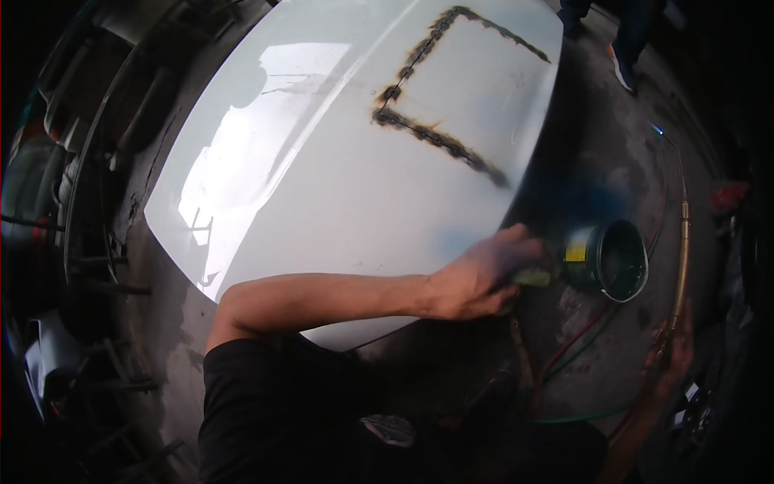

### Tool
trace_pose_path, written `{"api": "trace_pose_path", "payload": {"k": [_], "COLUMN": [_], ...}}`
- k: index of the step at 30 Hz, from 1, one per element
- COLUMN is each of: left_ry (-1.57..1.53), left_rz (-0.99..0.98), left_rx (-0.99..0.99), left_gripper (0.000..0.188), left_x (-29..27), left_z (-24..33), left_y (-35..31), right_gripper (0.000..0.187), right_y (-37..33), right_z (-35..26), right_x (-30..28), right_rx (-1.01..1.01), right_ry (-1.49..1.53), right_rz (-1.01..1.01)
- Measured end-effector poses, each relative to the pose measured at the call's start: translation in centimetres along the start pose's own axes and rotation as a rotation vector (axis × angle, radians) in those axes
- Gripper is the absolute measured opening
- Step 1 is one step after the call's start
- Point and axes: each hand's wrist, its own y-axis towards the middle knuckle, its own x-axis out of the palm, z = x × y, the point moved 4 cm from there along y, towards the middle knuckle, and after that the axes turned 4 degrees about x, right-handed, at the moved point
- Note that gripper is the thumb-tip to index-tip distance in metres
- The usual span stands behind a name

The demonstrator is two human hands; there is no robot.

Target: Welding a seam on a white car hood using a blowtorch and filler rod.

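A white car hood panel (347,218) fills the middle, with a burnt, dark welded seam (439,139) along three sides of a patch. My left arm reaches across the panel's near end. My left hand (488,278) is closed on a yellow-green sponge or cloth (532,277), just off the panel's right edge. Close beside it is a dark green bucket (592,256) with a yellow label and a wire handle; its inside looks dark. At the lower right my right hand (676,347) grips a brass gas torch (684,250). A small blue flame (659,130) burns at its tip, away from the panel.
Red hose (574,337) and green hose (582,343) run across the dark floor near the bucket. Another person's shoe (621,69) and legs show at the top right. Dark metal frames (93,161) line the left side. A red object (728,196) lies far right.
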Motion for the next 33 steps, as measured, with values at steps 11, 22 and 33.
{"api": "trace_pose_path", "payload": {"k": [11, 22, 33], "left_ry": [1.2, 1.245, 0.758], "left_rz": [0.515, 0.265, -0.101], "left_rx": [-0.202, 0.018, 0.01], "left_gripper": [0.052, 0.05, 0.044], "left_x": [-19.4, -13.5, 5.7], "left_z": [-16.1, -22.3, -17.0], "left_y": [0.4, 10.4, 13.7], "right_gripper": [0.084, 0.079, 0.075], "right_y": [-0.7, 0.4, 0.6], "right_z": [2.8, 4.9, 2.0], "right_x": [-1.6, -3.3, 1.2], "right_rx": [0.002, 0.409, 0.008], "right_ry": [0.115, 0.357, 0.328], "right_rz": [-0.05, -0.147, -0.216]}}
